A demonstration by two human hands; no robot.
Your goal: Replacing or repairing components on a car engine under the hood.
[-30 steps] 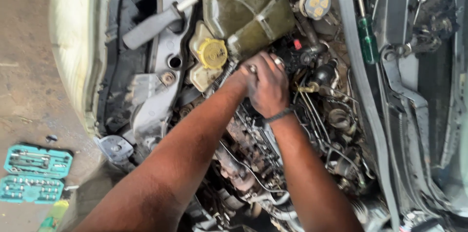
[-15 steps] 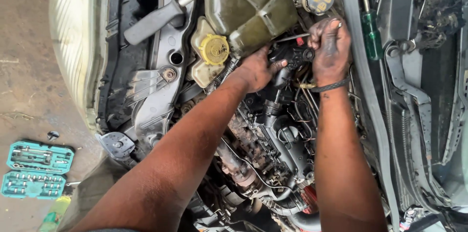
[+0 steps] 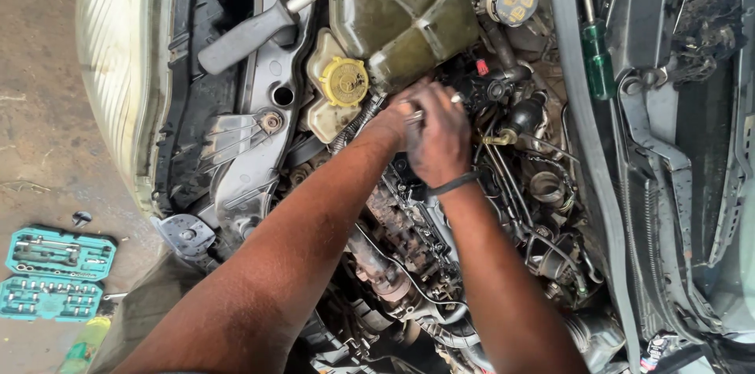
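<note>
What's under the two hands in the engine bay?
The right hand lies over the left hand, with a thin metal tool between them. Grimy engine parts show below; the exact part they work on is covered.

Two hands [image 3: 429, 130], two yellow caps [image 3: 344, 81], one green-handled screwdriver [image 3: 598, 67].

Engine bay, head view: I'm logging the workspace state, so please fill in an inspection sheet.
Surface: engine bay, grimy, parts exposed.
Job's things: small metal tool between both hands, over the engine top.
Clutter: ratchet handle on the bay edge; green screwdriver on the right rail.
Grippers: left hand and right hand together, fingers closed around the tool.
Cables: hoses and wiring beside the hands.
Surroundings: teal socket set open on concrete floor.
</note>
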